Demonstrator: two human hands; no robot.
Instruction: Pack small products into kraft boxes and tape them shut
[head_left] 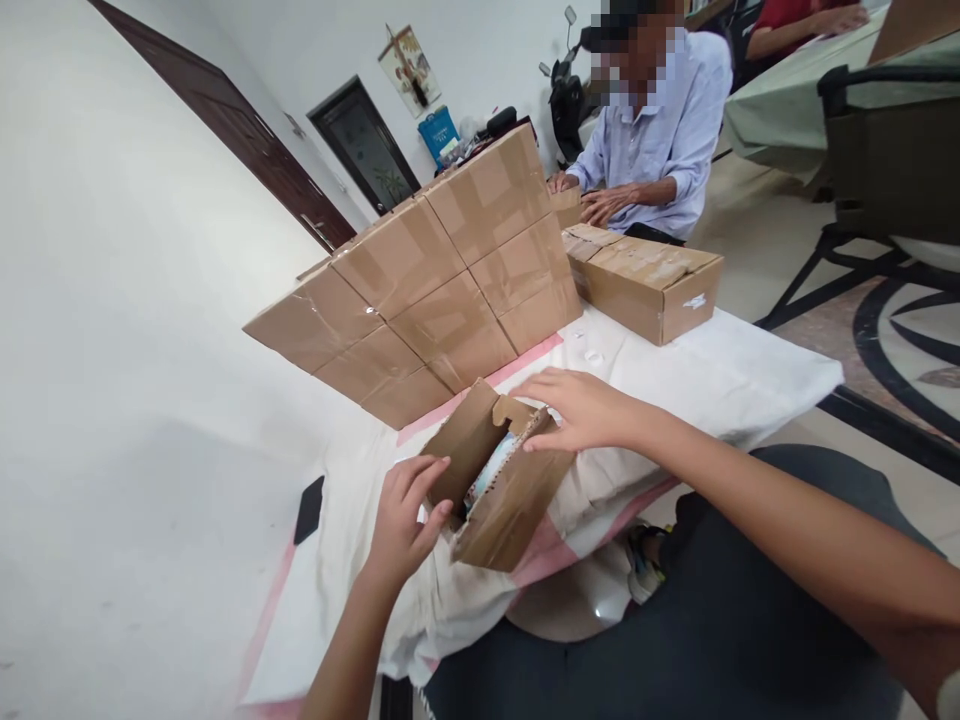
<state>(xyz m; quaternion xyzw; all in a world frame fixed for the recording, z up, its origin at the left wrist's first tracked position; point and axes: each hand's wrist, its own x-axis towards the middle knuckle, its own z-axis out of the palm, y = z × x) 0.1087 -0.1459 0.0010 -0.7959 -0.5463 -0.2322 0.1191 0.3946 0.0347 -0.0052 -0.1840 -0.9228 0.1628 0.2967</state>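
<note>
A small open-topped cardboard box (517, 510) sits tilted in my view on the cloth-covered table. Its upper edges are rough, and a torn flap stands at the far end. Something white and light blue (491, 470) lies inside, too hidden to name. My left hand (409, 510) holds the box's near-left end, thumb and fingers apart on either side of the corner. At the opposite end, my right hand (577, 410) grips the box, its thumb on the near wall and its fingers reaching over the far edge.
Behind the box stands a tall taped cardboard panel (442, 290). A long closed carton (637, 280) lies to its right. A black phone-like object (309, 510) rests at the table's left. Across the table, a person in a light blue shirt (675, 130) handles cardboard.
</note>
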